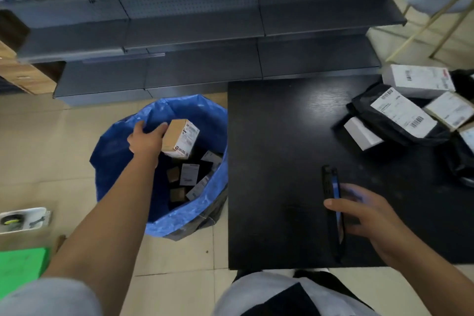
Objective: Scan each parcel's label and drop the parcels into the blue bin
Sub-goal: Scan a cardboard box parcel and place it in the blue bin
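So the left hand (146,140) has a grip on a small box (180,138), fingers wrapped round its brown side, holding it right over the mouth of the blue bin (123,161). The box sits toward the bin's 11 o'clock rim, above the stuff already inside, not touching it. Hard to count what's down there since it's dark and blurry, but roughly six parcels show.

The right hand (364,213) has its grip closed around a scanner (333,210), a slim black thing with a blue screen edge, hovering over the desk (277,136) near its 6 o'clock edge. Can't tell if it touches the top.

The desk's left edge runs just beside the bin, basically touching the liner. Most of the desk is bare, loads of room from the middle out to 9 o'clock. The parcel pile (410,110) is crammed at 2 to 3 o'clock, some running out of view: about four white boxes and at least two black bags, one with a big white label.

Dark shelves (192,33) run along 12 o'clock behind the bin, a strip of open floor (51,136) between them.
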Tool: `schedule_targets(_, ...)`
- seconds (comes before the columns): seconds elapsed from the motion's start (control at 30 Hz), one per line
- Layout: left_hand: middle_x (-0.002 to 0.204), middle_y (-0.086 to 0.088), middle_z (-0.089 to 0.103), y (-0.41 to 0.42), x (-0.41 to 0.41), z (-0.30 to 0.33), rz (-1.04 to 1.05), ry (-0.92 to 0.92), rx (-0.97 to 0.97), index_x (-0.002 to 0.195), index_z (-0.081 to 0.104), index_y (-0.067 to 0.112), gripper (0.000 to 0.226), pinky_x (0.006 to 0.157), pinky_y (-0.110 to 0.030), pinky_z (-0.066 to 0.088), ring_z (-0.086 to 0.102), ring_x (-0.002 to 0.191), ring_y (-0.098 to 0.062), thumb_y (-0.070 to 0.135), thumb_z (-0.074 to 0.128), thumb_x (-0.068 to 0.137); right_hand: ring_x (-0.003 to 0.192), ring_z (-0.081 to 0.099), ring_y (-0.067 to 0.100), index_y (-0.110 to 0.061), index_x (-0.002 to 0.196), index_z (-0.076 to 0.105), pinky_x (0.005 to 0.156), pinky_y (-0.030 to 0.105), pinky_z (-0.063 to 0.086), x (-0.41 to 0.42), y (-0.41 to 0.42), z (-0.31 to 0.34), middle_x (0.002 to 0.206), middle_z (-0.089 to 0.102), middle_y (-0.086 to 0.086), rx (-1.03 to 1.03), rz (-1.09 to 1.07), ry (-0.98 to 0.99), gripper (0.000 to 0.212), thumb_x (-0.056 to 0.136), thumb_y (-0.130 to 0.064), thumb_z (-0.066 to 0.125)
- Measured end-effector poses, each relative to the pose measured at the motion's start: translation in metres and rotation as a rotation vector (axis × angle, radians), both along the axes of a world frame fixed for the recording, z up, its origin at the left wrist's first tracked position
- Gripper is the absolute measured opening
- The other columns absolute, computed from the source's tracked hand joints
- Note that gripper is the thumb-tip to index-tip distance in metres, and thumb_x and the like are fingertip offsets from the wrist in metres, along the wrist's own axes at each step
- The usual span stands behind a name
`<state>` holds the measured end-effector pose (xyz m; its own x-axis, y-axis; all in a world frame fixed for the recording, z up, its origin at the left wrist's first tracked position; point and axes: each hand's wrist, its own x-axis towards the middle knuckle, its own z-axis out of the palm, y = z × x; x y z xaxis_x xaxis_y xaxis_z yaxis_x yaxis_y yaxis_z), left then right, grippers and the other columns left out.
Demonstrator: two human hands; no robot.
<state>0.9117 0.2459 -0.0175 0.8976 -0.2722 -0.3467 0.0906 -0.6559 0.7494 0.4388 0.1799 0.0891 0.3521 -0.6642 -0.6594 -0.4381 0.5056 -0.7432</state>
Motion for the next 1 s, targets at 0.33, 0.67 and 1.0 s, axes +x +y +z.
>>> schedule_targets(0.33,0.080,-0.007,0.064,-0.005,-0.179,-0.025,-0.379,0.389,-0.092,0.102,0.069,0.011,0.016,0.068,-0.033,0.046,0.058,0.077,-0.022,0.001,0.061,0.093,0.102,0.075,0.032,-0.022,0.137,0.062,0.091,0.055,0.061,-0.074,0.004,-0.018,0.124,0.071,0.011,0.001,-0.216,0.054,0.136,0.015,-0.074,0.091)
schedule_targets(0.67,0.093,-0.002,0.070,-0.086,-0.433,0.004,-0.962,0.365,-0.010,0.095,0.068,0.033,0.028,0.071,-0.025,0.049,0.062,0.082,-0.013,0.006,0.066,0.092,0.108,0.071,0.030,-0.017,0.136,0.063,0.090,0.050,0.061,-0.224,-0.043,-0.024,0.121,0.071,0.011,0.002,-0.354,-0.095,0.080,0.063,-0.035,0.090)
schedule_targets(1.0,0.107,0.000,0.070,-0.221,-0.605,0.035,-1.168,0.152,-0.052,0.110,0.069,0.025,0.023,0.080,-0.028,0.057,0.067,0.095,-0.015,0.016,0.071,0.090,0.107,0.068,0.029,-0.018,0.140,0.058,0.070,0.036,0.059,-0.377,-0.073,-0.026,0.128,0.066,0.013,-0.049,-0.507,-0.109,0.073,0.074,-0.029,0.088)
